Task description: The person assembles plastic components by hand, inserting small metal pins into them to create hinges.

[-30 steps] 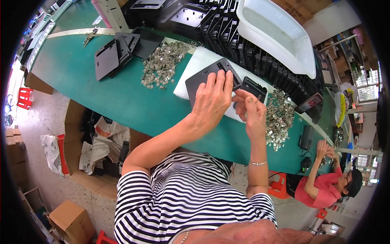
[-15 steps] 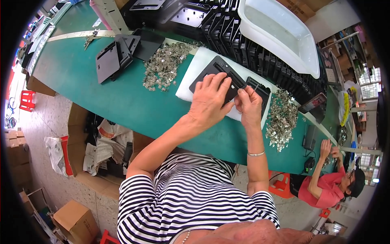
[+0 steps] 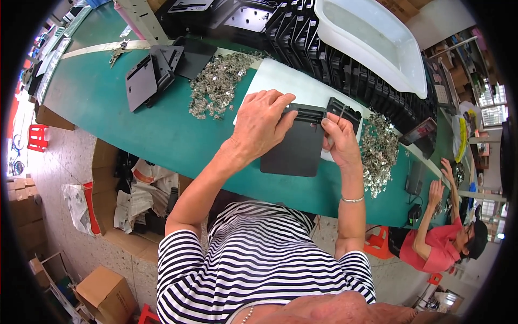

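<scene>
A flat black plastic panel (image 3: 292,150) with a slotted strip along its far edge is held up, tilted, over the table's near part. My left hand (image 3: 260,123) grips its far left corner, thumb on the slotted strip. My right hand (image 3: 343,141) pinches the far right corner, and a thin metal rod (image 3: 342,112) sticks up from its fingers; its kind is unclear. Behind the panel lies a white foam sheet (image 3: 275,78). Another black plastic part (image 3: 335,105) rests on it, partly hidden by my right hand.
Small metal clips lie in a left pile (image 3: 218,89) and a right pile (image 3: 379,154). Black panels (image 3: 148,81) are stacked at left. A long row of black parts (image 3: 345,70) and a white tub (image 3: 372,43) stand behind. A co-worker (image 3: 437,245) sits at right.
The panel has come off the foam sheet toward me and turned, its slotted edge now on the far side. My left hand has shifted from its face to its far left corner.
</scene>
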A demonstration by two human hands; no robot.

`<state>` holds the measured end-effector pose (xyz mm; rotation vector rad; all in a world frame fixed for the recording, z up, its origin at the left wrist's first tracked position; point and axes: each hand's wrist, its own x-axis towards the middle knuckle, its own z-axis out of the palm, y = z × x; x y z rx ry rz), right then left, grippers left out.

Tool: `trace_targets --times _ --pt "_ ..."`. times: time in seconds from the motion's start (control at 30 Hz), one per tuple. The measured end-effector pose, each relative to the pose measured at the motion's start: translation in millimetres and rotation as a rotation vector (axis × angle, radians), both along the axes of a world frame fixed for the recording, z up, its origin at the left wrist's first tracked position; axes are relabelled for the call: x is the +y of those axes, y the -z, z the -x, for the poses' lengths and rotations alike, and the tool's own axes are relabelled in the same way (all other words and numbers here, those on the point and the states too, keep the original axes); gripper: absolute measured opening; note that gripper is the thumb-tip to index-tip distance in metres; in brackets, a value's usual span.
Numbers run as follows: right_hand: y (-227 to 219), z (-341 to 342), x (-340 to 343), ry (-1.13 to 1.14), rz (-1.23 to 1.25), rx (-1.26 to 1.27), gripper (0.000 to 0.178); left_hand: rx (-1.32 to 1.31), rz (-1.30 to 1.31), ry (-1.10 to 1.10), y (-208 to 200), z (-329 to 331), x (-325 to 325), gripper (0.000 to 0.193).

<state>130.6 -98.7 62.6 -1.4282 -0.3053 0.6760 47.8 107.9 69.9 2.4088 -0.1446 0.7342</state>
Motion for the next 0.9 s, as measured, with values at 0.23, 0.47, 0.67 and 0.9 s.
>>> trace_targets --times 0.23,0.47,0.67,0.9 --pt "16 -14 6 0.128 0.074 -0.04 0.029 0.255 0.157 0.067 4 -12 -1 0.021" --pt "11 -10 0 0.198 0.288 -0.31 0.037 0.333 0.172 -0.059 51 -26 0 0.024" --pt "-8 9 15 0.097 0.638 -0.819 0.019 0.36 0.149 -0.214 47 -13 0 0.025" --pt "8 12 46 0.036 0.647 -1.156 0.024 0.282 0.154 -0.327 55 -6 2 0.032"
